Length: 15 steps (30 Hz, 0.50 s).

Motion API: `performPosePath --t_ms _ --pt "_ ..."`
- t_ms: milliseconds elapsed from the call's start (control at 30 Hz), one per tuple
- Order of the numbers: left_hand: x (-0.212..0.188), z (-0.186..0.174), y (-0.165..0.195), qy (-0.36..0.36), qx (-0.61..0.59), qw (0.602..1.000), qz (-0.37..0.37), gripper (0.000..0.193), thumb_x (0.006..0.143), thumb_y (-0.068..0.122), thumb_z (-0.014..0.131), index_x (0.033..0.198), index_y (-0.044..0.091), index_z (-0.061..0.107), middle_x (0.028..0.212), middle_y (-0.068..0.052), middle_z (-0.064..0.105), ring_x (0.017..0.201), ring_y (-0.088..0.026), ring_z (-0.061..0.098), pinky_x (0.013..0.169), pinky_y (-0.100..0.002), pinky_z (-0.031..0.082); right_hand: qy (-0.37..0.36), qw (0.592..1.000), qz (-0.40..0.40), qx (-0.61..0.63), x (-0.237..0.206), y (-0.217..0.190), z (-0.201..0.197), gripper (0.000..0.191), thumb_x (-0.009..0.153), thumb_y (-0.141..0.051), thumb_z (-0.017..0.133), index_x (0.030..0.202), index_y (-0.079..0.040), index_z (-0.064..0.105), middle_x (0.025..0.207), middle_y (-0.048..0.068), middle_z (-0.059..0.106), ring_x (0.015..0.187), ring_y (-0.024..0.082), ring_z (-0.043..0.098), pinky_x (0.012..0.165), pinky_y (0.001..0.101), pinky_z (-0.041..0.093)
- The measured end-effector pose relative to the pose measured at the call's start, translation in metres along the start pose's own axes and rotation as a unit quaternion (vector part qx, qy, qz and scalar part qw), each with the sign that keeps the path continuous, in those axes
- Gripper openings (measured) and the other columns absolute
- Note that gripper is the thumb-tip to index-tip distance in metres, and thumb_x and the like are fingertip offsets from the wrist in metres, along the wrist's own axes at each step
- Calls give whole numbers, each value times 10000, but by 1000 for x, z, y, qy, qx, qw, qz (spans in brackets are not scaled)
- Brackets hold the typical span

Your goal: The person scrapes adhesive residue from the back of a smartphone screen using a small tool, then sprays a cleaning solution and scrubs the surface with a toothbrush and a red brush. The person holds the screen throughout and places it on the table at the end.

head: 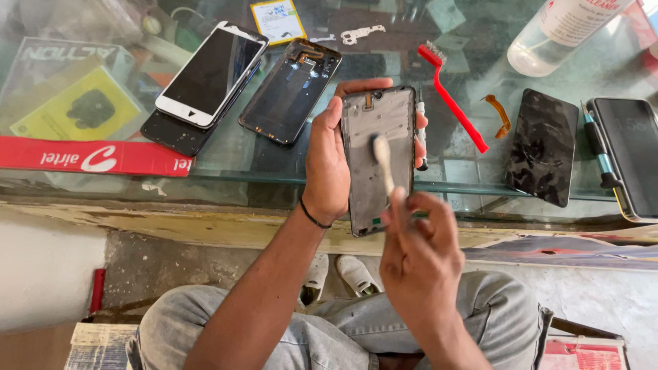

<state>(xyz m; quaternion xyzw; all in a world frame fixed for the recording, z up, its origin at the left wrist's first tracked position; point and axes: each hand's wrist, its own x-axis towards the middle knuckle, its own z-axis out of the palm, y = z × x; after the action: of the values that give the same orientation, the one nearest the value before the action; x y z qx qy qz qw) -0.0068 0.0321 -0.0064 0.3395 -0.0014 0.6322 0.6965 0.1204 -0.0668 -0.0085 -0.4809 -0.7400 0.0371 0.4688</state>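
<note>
**Brushing a bare phone frame above the glass counter's edge**

From the head view, we held the grey phone frame upright in our left hand, fingers wrapped around its two long edges, out past the near edge of the glass counter and above our lap. Our right hand had its fingers pinched shut on a small pale brush, whose tip touched the middle of the frame.

We judged the main risk to be a slip: the frame was gripped only by its edges, over open air, so a hard stroke could have pushed it loose to fall toward the floor. Bristles could also have snagged the small flex part near the frame's far end.

On the counter, a dark back shell and a white-faced phone stacked on a dark one lay to the far left. A red brush lay just right of the frame, then an orange flex strip, a cracked black screen, a teal-handled tool and a clear bottle. Nothing blocked our hands.
</note>
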Motion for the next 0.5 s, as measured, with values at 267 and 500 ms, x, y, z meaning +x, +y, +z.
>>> performPosePath --t_ms 267,500 --pt "0 0 1 15 14 1000 21 491 1162 451 342 1385 27 448 1136 -304 650 859 -375 698 807 -494 588 -13 1000 7 14 -6 -3 1 278 922 34 741 1198 44 716 1141 117 611 645 106 657 532 267 525" --pt "1 3 0 25 8 999 29 487 1172 452 318 1376 27 441 1120 -303 658 849 -379 695 799 -507 580 -10 1000 -2 11 -37 20 -3 267 900 53 708 1162 10 735 1116 93 618 669 101 656 541 257 515"
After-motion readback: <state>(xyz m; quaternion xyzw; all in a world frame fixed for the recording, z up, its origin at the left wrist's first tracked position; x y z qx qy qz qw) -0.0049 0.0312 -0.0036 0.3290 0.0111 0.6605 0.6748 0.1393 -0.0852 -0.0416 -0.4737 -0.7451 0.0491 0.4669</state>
